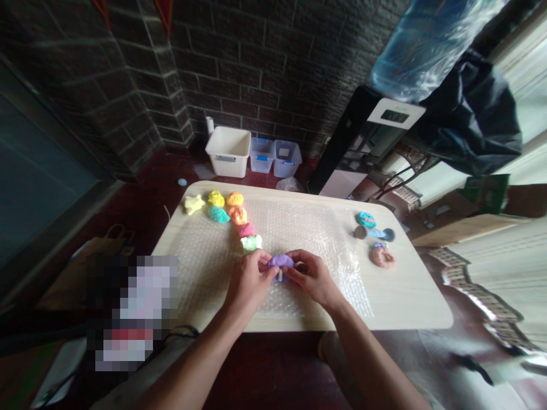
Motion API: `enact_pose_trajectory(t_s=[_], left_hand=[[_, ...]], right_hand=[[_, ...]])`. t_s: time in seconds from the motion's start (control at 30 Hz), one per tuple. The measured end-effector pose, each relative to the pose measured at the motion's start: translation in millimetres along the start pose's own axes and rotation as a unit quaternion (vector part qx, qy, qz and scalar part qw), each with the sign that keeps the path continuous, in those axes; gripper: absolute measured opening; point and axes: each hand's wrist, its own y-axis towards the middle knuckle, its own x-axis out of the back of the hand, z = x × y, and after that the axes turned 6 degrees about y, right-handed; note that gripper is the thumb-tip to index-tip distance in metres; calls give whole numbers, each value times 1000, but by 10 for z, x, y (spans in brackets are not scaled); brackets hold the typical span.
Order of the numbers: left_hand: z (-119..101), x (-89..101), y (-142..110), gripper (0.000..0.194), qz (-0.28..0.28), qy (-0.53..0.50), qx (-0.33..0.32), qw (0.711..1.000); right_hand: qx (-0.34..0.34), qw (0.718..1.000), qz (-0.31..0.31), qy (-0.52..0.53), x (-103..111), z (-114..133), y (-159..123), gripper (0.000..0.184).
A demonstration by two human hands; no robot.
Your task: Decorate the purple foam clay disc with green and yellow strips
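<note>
My left hand (248,280) and my right hand (314,277) meet over the middle of a low wooden table (410,296), both pinching a purple lump of clay (281,261) from either side. A small pale piece shows just under the lump. Beneath them lies a sheet of bubble wrap (205,256). Just beyond my left hand sit a whitish-green clay shape (251,243) and a pink one (247,230).
Several more clay shapes lie at the table's far left: yellow star (194,203), yellow (216,198), orange (235,199), teal (218,214). Teal (366,219), blue and brown (382,257) pieces sit at the right. Plastic bins (229,150) stand on the floor beyond, by a brick wall.
</note>
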Motion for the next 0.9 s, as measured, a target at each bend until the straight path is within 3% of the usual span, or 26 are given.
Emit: enact_pose_trajectory(t_s=[0.9], left_hand=[[49, 1, 12, 17, 13, -32, 8, 999]], right_hand=[[9, 1000, 27, 1, 49, -38, -2, 40]])
